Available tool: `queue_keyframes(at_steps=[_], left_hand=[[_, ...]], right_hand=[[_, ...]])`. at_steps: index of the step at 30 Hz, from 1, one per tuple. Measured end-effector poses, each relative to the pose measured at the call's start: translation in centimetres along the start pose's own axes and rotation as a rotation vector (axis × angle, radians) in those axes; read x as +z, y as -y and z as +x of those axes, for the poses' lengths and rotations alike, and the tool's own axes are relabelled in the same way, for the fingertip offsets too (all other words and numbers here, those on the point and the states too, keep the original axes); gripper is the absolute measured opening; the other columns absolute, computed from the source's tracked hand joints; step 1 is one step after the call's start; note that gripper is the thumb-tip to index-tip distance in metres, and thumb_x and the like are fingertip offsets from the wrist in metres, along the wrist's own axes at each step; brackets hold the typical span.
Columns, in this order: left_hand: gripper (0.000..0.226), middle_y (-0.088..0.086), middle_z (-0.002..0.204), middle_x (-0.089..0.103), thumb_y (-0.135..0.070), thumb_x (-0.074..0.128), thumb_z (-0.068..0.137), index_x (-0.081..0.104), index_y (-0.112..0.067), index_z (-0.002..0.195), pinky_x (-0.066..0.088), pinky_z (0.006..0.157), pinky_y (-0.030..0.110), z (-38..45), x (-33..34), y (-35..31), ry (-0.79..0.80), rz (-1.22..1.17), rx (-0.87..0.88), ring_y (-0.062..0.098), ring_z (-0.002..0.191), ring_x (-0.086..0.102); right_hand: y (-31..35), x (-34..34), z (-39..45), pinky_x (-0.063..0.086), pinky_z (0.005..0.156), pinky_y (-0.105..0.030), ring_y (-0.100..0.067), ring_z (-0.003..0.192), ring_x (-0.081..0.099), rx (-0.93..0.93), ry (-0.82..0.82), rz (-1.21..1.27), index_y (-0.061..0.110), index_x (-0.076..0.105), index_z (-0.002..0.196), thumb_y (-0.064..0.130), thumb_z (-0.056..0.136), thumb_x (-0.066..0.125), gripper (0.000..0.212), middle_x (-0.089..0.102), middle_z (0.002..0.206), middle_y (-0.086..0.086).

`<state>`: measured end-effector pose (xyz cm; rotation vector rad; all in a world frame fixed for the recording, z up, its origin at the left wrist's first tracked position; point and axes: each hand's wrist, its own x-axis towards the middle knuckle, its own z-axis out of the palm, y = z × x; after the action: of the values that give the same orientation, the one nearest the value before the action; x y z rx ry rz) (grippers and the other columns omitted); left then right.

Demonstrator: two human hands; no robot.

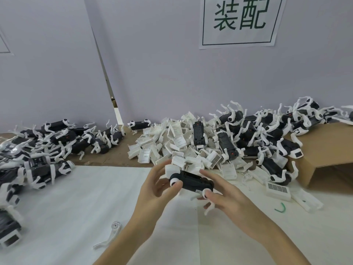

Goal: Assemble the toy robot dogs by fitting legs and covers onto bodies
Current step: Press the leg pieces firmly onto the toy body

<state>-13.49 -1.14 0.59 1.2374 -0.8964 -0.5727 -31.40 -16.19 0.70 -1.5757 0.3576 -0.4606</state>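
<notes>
Toy dog body (192, 182), black, held above the white sheet (66, 207) on the counter, near the counter's middle, tilted with its left end higher. White hip discs at both ends; white legs (207, 204) hang from its right end, under the right hand. Left hand (158, 185) grips the body's left end, thumb on the white disc, fingers curled round the back. Right hand (222, 192) holds the right end, thumb on the other disc, fingers stretched along the far side of the body. A white cover piece (172, 169) shows just behind the left fingers; cannot tell if it is held or part of the pile.

Pile of loose white covers (172, 142) sits just beyond the hands, toward the far edge, with a few black bodies mixed in. Assembled dogs (267, 129) heaped to the right of that pile along the far edge, some lying on a brown cardboard box (328, 163) at the far right. More dogs (57, 138) heaped along the far left and down the left edge. One loose white leg (110, 234) lies on the sheet near the front edge, left of the left forearm. Green curved scrap (280, 207) on the sheet to the right, beside a grilled white cover (278, 190). Paper sign (240, 20) with green characters on the wall behind.
</notes>
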Motion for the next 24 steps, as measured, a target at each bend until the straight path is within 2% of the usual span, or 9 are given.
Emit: queue_keyframes(at_steps=[4, 7, 11, 14, 16, 18, 20, 22, 24], left_hand=[[0.064, -0.004, 0.155, 0.055, -0.027, 0.080, 0.093, 0.053, -0.034, 0.151, 0.049, 0.110, 0.032, 0.5, -1.4, -0.1, 0.200, 0.261, 0.210, 0.020, 0.144, 0.052], [0.069, -0.010, 0.153, 0.053, -0.027, 0.083, 0.092, 0.052, -0.039, 0.152, 0.037, 0.117, 0.023, 0.8, -1.8, 0.1, 0.237, 0.486, 0.361, 0.019, 0.147, 0.047], [0.072, -0.015, 0.149, 0.057, -0.030, 0.088, 0.086, 0.056, -0.033, 0.150, 0.040, 0.115, 0.021, 0.3, -0.6, 0.7, 0.130, 0.511, 0.436, 0.014, 0.142, 0.053], [0.072, -0.016, 0.143, 0.061, -0.036, 0.094, 0.079, 0.062, -0.026, 0.144, 0.045, 0.110, 0.024, -0.5, 1.1, 0.9, 0.013, 0.537, 0.527, 0.019, 0.135, 0.058], [0.069, -0.016, 0.139, 0.062, -0.043, 0.093, 0.078, 0.067, -0.025, 0.139, 0.043, 0.108, 0.021, -1.0, 2.2, 0.9, -0.042, 0.626, 0.630, 0.021, 0.130, 0.058], [0.063, -0.012, 0.138, 0.061, -0.047, 0.089, 0.082, 0.069, -0.023, 0.137, 0.044, 0.107, 0.024, -1.5, 2.9, 0.8, -0.057, 0.646, 0.674, 0.023, 0.129, 0.056], [0.057, -0.011, 0.137, 0.060, -0.052, 0.083, 0.087, 0.070, -0.024, 0.135, 0.046, 0.106, 0.030, -1.9, 3.4, 0.6, -0.035, 0.618, 0.665, 0.024, 0.130, 0.055], [0.041, -0.013, 0.133, 0.062, -0.049, 0.076, 0.093, 0.074, -0.026, 0.127, 0.047, 0.105, 0.034, -2.3, 3.7, 0.3, -0.023, 0.553, 0.618, 0.024, 0.129, 0.056], [0.021, -0.010, 0.129, 0.064, -0.036, 0.071, 0.099, 0.078, -0.029, 0.118, 0.048, 0.105, 0.041, -2.3, 3.7, -0.1, -0.013, 0.443, 0.518, 0.026, 0.131, 0.056]], right_hand=[[-0.5, -0.6, 0.0, 0.052, 0.106, -0.030, -0.013, 0.130, 0.061, -0.092, 0.021, -0.187, 0.040, 0.051, 0.148, 0.011, 0.091, 0.079, 0.070, 0.057, 0.147, 0.017], [-0.9, -1.0, 0.1, 0.050, 0.108, -0.027, -0.010, 0.128, 0.061, -0.126, -0.025, -0.272, 0.036, 0.055, 0.143, -0.003, 0.088, 0.078, 0.071, 0.061, 0.140, 0.022], [-1.7, 0.2, 0.5, 0.048, 0.106, -0.018, 0.000, 0.136, 0.051, -0.284, -0.155, -0.520, 0.041, 0.055, 0.143, 0.008, 0.088, 0.081, 0.070, 0.052, 0.144, 0.031], [-2.6, 1.8, 1.2, 0.048, 0.102, -0.015, -0.003, 0.129, 0.059, -0.411, -0.212, -0.601, 0.048, 0.056, 0.138, 0.008, 0.087, 0.075, 0.067, 0.058, 0.139, 0.025], [-3.3, 2.6, 1.4, 0.052, 0.096, -0.017, -0.009, 0.114, 0.069, -0.391, -0.176, -0.531, 0.049, 0.059, 0.132, 0.008, 0.086, 0.061, 0.062, 0.068, 0.126, 0.018], [-3.7, 3.2, 1.6, 0.055, 0.091, -0.025, -0.015, 0.102, 0.071, -0.323, -0.096, -0.284, 0.042, 0.067, 0.123, 0.023, 0.087, 0.060, 0.042, 0.073, 0.114, 0.008], [-4.1, 3.3, 1.7, 0.057, 0.090, -0.029, -0.017, 0.107, 0.069, -0.315, -0.062, -0.189, 0.041, 0.072, 0.118, 0.032, 0.081, 0.064, 0.039, 0.074, 0.113, 0.006], [-3.9, 3.5, 1.7, 0.056, 0.092, -0.032, -0.016, 0.113, 0.068, -0.371, -0.124, -0.282, 0.040, 0.069, 0.123, 0.022, 0.084, 0.066, 0.043, 0.072, 0.117, 0.009], [-3.7, 3.2, 1.3, 0.053, 0.095, -0.026, -0.015, 0.120, 0.065, -0.514, -0.168, -0.523, 0.039, 0.060, 0.133, 0.011, 0.090, 0.066, 0.052, 0.066, 0.129, 0.012]])
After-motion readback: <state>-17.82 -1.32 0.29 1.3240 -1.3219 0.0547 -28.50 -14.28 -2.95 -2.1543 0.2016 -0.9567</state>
